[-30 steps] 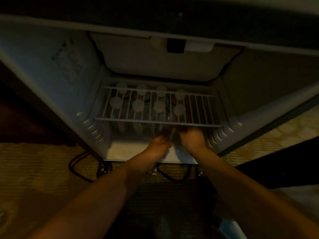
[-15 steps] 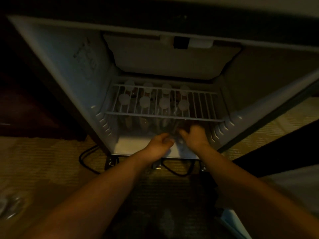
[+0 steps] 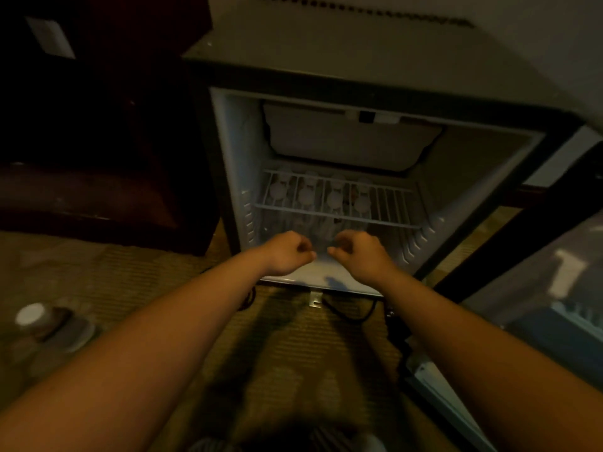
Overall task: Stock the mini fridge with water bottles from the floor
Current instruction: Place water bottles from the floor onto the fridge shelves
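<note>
Since both hands sit right at the mouth of the mini fridge (image 3: pixel 228 158), low down and just above its white floor, I'd guess we're between bottles right now. The left hand (image 3: pixel 287 252) and right hand (image 3: pixel 360 254) are close together with their thumbs nearly meeting. The grip on each is loose, with the fingers softly curled and nothing in them as far as I can see.

The stocked water bottles (image 3: pixel 306 195) stand upright under the wire shelf (image 3: pixel 391 203), and their round white caps show through the bars in two rows. They're packed to the left and far side, which makes sense because it keeps the near and right part free for more. The clear plastic bodies are basically invisible in this dim light, so I can't tell if there's a nearer row.

There's one more bottle on the floor (image 3: pixel 49 327), way off to the near left, lying tilted on the ribbed tan carpet (image 3: pixel 130 282) with its white cap towards me. I reckon that one's next, and it's a long reach for the left hand.

The shelf is thin white-coated wire and the fridge walls are smooth moulded plastic with ridged slots. The door (image 3: pixel 538 288) hangs open on the right, and a black cable (image 3: pixel 352 316) loops out underneath.
</note>
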Tool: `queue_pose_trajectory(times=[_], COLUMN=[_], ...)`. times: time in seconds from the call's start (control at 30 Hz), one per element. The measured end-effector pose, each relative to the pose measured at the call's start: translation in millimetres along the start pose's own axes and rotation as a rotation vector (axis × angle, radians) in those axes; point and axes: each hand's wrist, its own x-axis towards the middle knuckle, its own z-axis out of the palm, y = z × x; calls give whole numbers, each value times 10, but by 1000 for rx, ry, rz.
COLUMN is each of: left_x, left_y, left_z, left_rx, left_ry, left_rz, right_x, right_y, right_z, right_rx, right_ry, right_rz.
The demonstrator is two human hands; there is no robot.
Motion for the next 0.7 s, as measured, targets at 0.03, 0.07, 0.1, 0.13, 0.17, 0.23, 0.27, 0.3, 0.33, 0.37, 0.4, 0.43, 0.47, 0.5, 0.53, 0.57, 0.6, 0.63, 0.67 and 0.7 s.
queue_pose_trajectory(times=[0.03, 0.07, 0.1, 0.13, 0.17, 0.23, 0.27, 0.3, 0.33, 0.37, 0.4, 0.43, 0.47, 0.5, 0.53, 0.57, 0.6, 0.63, 0.67, 0.7], left_x=[-102, -217, -343, -463, -587, -843, -971, -1116, -1261, -1422, -1549, -1671, -1820, -1959, -2095, -2237, -2370, -2504, -2637, -2760], left_y=[-12, -26, -40, -51, -67, -113, -152, -207, -274, -347, -402, -458, -520, -580, -649, -723, -790, -871, -954, -1040], left_z=[-67, -130, -195, -254, -313, -442, -510, -581, -645, -706, -759, -806, -858, -909, -963, -1019, -1071, -1121, -1168, -1215], left_rx=[27, 50, 69, 92, 113, 147, 159, 171, 177, 174, 172, 167, 164, 160, 158, 160, 168, 177, 185, 186], left_ry=[15, 33, 54, 72, 85, 107, 117, 131, 148, 164, 175, 187, 200, 207, 220, 233, 244, 251, 253, 251], left_rz=[1, 7, 9, 14, 12, 3, -2, -11, -17, -31, -44, -64, -86, -108, -122, -138, -152, -175, -202, -231], right_x=[-56, -109, -165, -210, -260, -358, -412, -482, -553, -635, -695, -755, -825, -889, -951, -1014, -1070, -1130, -1189, -1249], right_y=[-113, -229, -360, -483, -617, -894, -1041, -1202, -1362, -1530, -1670, -1804, -1949, -2082, -2216, -2354, -2482, -2609, -2731, -2845], right_z=[-22, -40, -67, -91, -119, -173, -198, -213, -215, -200, -190, -178, -151, -120, -79, -28, 25, 89, 156, 225], right_rx=[-25, -48, -73, -95, -123, -184, -212, -239, -266, -292, -317, -345, -371, -395, -415, -434, -450, -467, -489, -517], right_ry=[-19, -40, -67, -97, -127, -166, -177, -189, -202, -219, -233, -246, -262, -279, -296, -312, -323, -332, -342, -356], right_rz=[-29, -63, -91, -124, -156, -229, -271, -312, -354, -392, -428, -461, -497, -524, -549, -567, -583, -599, -613, -629])
